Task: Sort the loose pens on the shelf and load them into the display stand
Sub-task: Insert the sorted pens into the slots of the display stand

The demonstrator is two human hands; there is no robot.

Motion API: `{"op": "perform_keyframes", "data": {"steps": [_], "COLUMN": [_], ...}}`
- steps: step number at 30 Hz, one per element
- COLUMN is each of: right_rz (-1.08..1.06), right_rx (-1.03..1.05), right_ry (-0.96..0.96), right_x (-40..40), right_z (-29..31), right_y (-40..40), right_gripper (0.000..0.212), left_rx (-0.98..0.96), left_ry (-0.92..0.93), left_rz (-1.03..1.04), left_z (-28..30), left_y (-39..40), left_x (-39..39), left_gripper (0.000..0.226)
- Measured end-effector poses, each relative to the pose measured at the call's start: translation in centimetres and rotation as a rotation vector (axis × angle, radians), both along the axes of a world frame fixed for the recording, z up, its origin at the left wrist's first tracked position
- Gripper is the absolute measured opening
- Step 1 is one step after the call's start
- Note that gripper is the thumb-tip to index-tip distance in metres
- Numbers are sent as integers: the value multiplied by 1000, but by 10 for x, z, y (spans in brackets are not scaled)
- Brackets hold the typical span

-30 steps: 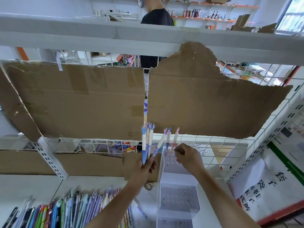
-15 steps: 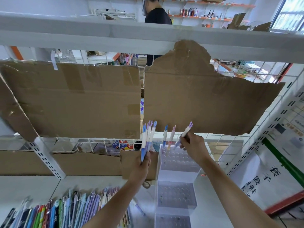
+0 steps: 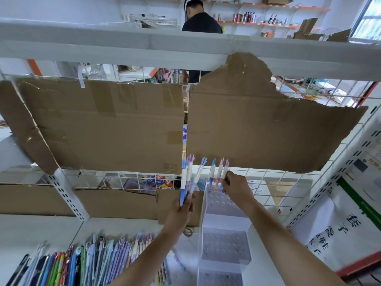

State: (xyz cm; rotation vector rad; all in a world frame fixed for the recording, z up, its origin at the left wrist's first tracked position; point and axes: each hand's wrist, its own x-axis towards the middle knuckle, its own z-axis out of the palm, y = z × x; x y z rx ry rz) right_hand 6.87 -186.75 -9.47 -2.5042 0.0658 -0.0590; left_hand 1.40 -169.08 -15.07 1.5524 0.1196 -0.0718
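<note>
A white tiered display stand point(image 3: 224, 221) with rows of round holes stands on the shelf at centre right. Two pens point(image 3: 215, 174) stand upright in its top tier. My right hand point(image 3: 237, 187) pinches a third pen point(image 3: 225, 172) with a purple tip, right beside them over the top tier. My left hand point(image 3: 181, 211), to the left of the stand, grips a fanned bunch of three white pens point(image 3: 188, 180) with blue and purple tips, held upright. Many loose colourful pens point(image 3: 86, 263) lie on the shelf at the lower left.
Brown cardboard sheets point(image 3: 103, 124) hang on the wire grid behind the shelf. A white upright point(image 3: 68, 199) stands at left, a slanted perforated post point(image 3: 338, 178) at right. A paper sign point(image 3: 338, 230) hangs lower right. A person in black point(image 3: 201, 21) stands beyond the shelf.
My right hand took one pen away from the left hand's bunch, swung it out to the right, then brought it in beside the two pens standing in the stand's top tier.
</note>
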Motion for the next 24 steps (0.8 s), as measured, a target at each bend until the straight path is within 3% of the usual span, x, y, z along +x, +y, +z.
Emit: {"op": "perform_keyframes", "data": {"steps": [10, 13, 16, 21, 24], "right_rz": [-87, 21, 163, 13, -57], "right_rx": [91, 286, 432, 395, 221], "right_ry": [19, 63, 141, -71, -190], "right_x": [-15, -33, -47, -44, -31], "right_z": [-6, 3, 14, 33, 42], "right_y": [-12, -7, 9, -4, -25], "right_gripper": [9, 18, 13, 16, 16], "left_rx": [-20, -6, 87, 166, 226], "left_ry": [13, 11, 2, -29, -28], "left_rz": [-27, -54, -128, -112, -35], "left_z": [1, 0, 1, 4, -4], "left_y": [-5, -9, -21, -22, -9], "left_x": [-3, -2, -4, 1, 9], "left_gripper": [24, 25, 28, 23, 32]}}
